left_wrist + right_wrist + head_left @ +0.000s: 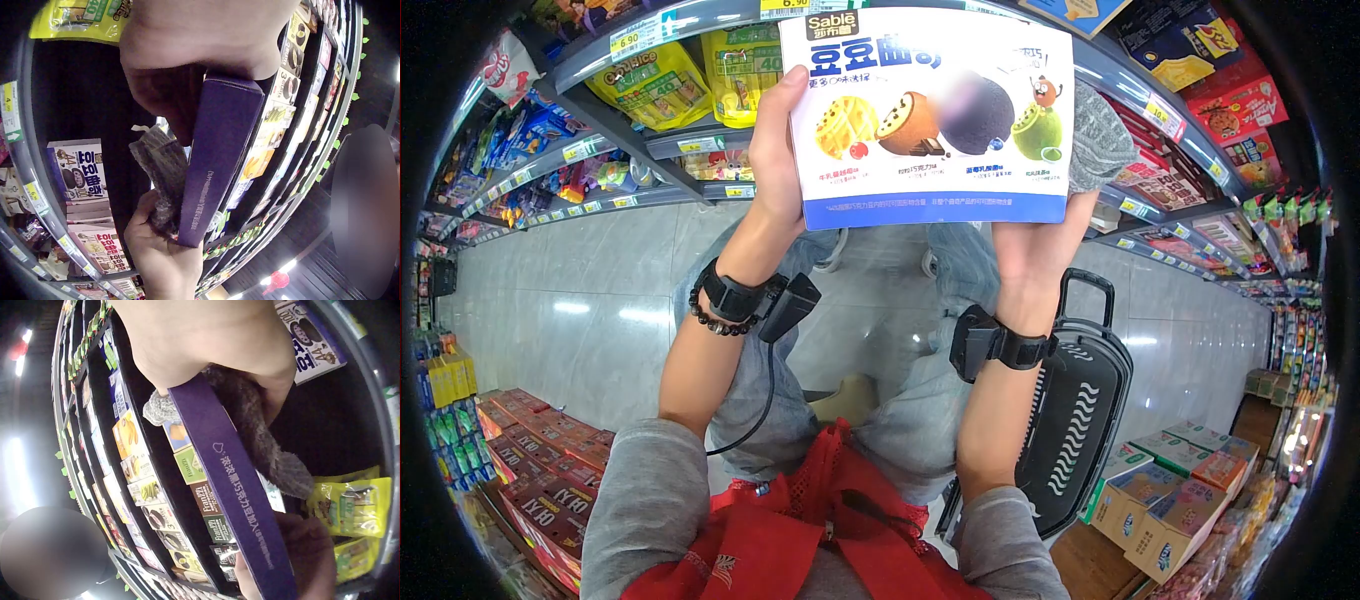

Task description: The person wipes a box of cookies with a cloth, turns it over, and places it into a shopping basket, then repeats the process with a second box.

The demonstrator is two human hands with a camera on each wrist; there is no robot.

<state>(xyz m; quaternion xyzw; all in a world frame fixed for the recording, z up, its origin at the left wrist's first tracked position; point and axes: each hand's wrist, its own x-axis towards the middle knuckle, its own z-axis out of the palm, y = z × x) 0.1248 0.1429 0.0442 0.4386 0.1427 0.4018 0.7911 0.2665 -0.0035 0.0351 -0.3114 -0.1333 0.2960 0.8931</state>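
A cookie box (935,190) with a white, picture-printed face and a blue-purple edge is held up in front of the shelves between both hands. My left hand (775,165) grips its left end, the thumb lying on the front. From below, my right hand (1040,245) holds the right end together with a grey cloth (1103,145). In the right wrist view the fuzzy cloth (262,434) hangs behind the box's purple side (234,481). Most fingers of both hands are hidden behind the box in the head view.
Curved store shelves with price tags (645,38) stand ahead, bearing yellow snack bags (645,85) and boxed cookies (81,169). A black shopping basket (1075,420) stands on the floor at right. Stacked red cartons (550,500) are at lower left, brown cartons (1175,520) at lower right.
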